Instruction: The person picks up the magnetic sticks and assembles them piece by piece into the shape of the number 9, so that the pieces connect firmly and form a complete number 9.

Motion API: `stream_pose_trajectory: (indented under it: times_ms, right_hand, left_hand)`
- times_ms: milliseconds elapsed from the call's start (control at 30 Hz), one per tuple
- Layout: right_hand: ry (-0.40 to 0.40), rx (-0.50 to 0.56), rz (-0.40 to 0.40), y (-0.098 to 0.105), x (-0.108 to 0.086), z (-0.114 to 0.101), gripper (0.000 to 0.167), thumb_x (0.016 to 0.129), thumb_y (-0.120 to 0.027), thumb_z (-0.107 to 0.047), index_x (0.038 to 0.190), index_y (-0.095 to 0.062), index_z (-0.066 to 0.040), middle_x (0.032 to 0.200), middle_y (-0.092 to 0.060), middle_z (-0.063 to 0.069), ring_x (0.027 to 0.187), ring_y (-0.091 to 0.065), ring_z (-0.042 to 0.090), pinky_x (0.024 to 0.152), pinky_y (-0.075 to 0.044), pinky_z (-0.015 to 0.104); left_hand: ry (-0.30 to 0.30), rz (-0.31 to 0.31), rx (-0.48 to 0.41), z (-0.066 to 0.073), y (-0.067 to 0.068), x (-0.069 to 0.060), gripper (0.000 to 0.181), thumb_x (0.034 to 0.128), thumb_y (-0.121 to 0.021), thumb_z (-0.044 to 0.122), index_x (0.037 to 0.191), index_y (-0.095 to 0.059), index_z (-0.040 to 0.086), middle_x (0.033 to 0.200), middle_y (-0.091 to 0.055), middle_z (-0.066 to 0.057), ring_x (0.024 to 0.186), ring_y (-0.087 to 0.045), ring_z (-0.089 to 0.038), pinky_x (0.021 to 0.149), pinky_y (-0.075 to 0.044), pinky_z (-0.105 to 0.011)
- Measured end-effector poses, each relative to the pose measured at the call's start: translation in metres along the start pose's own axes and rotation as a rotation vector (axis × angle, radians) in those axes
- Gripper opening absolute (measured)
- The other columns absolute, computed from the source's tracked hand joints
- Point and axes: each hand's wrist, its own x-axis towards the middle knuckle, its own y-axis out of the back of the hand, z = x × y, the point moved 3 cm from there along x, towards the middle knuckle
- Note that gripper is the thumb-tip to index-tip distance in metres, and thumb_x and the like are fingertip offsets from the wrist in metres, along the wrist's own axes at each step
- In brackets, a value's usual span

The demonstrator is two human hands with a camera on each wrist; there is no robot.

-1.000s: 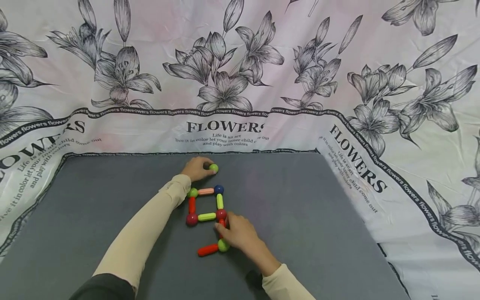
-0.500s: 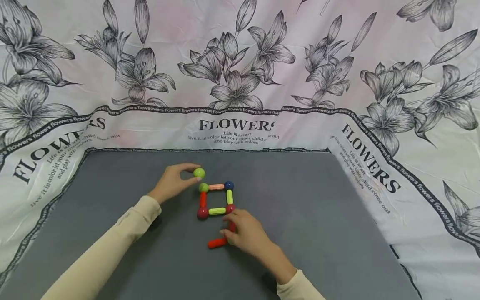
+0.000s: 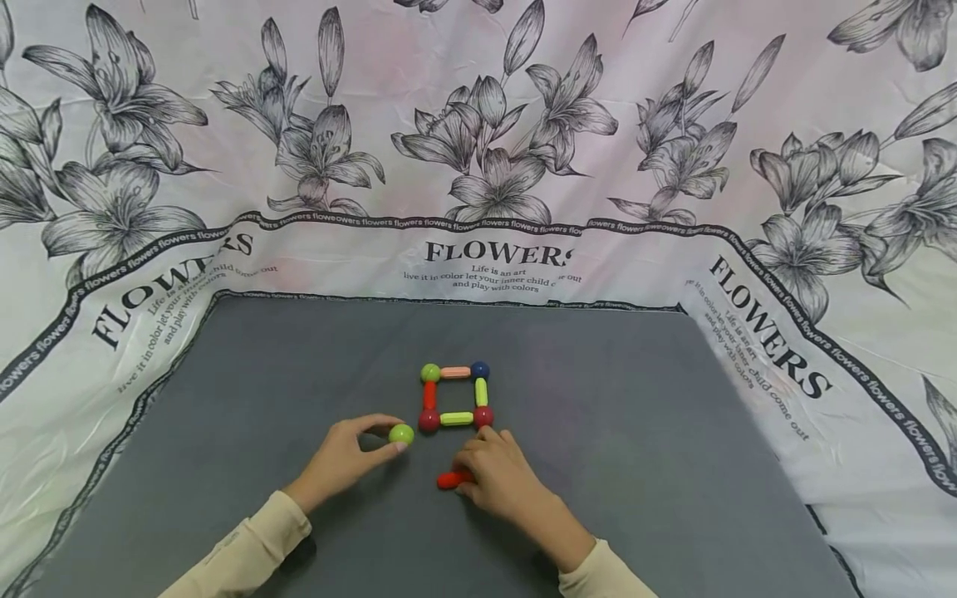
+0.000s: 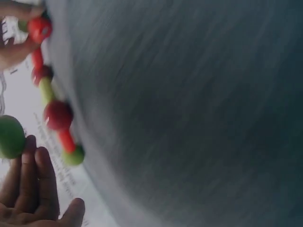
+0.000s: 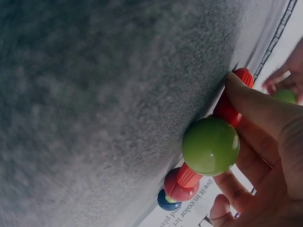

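Note:
My left hand (image 3: pixel 340 461) pinches a green ball (image 3: pixel 401 433) between thumb and fingertips, to the left of the red rod's free end. My right hand (image 3: pixel 504 477) grips that red magnetic rod (image 3: pixel 453 480) with thumb and fingers. In the right wrist view, the rod joins another green ball (image 5: pixel 210 146), which the right hand hides in the head view. A second red rod (image 5: pixel 189 175) links this ball to a red ball (image 3: pixel 483 416) at the near right corner of a square. The square's other corners are a blue ball (image 3: pixel 480 370), a green ball (image 3: pixel 429 373) and a red ball (image 3: pixel 429 421).
The square's sides are a salmon rod (image 3: pixel 455 373), a red rod (image 3: pixel 429 395) and two yellow-green rods, one on the near side (image 3: pixel 457 419). All lie on a grey tabletop (image 3: pixel 598 399). Flower-printed cloth (image 3: pixel 501 174) surrounds the table's back and sides.
My left hand has brought the green ball from beyond the square to its near left side. My right hand has shifted its fingers onto the near red rod. The head view has turned left.

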Motion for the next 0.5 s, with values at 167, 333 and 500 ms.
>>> stream_pose_trajectory:
  times_ms: [167,333,500]
  right_hand:
    - [-0.001,0.008,0.007,-0.002,0.0,0.002,0.013,0.08,-0.084,-0.03,0.089,-0.077,-0.023,0.086,-0.072,-0.011,0.08,-0.048,0.012,0.068,-0.028,0.025]
    - [0.003,0.045,0.039,-0.002,-0.001,0.004,0.013,0.082,-0.082,-0.028,0.093,-0.078,-0.021,0.089,-0.074,-0.01,0.08,-0.05,0.012,0.067,-0.029,0.024]
    - [0.006,0.1,0.072,-0.004,-0.001,0.004,0.017,0.083,-0.082,-0.03,0.096,-0.078,-0.019,0.09,-0.075,-0.008,0.08,-0.051,0.011,0.066,-0.029,0.021]
  left_hand:
    - [0.052,-0.082,-0.003,-0.008,-0.02,-0.006,0.033,0.0886,-0.076,0.039,0.114,-0.074,0.019,0.108,-0.075,0.002,0.095,-0.068,-0.011,0.083,-0.055,-0.032]
    - [0.033,-0.128,0.032,-0.004,-0.029,-0.007,0.034,0.0882,-0.077,0.036,0.112,-0.074,0.013,0.104,-0.074,0.0,0.088,-0.065,-0.008,0.074,-0.052,-0.022]
    - [-0.005,-0.143,0.066,0.002,-0.035,-0.008,0.032,0.088,-0.077,0.032,0.111,-0.075,0.011,0.102,-0.074,0.0,0.085,-0.064,-0.007,0.073,-0.051,-0.021]
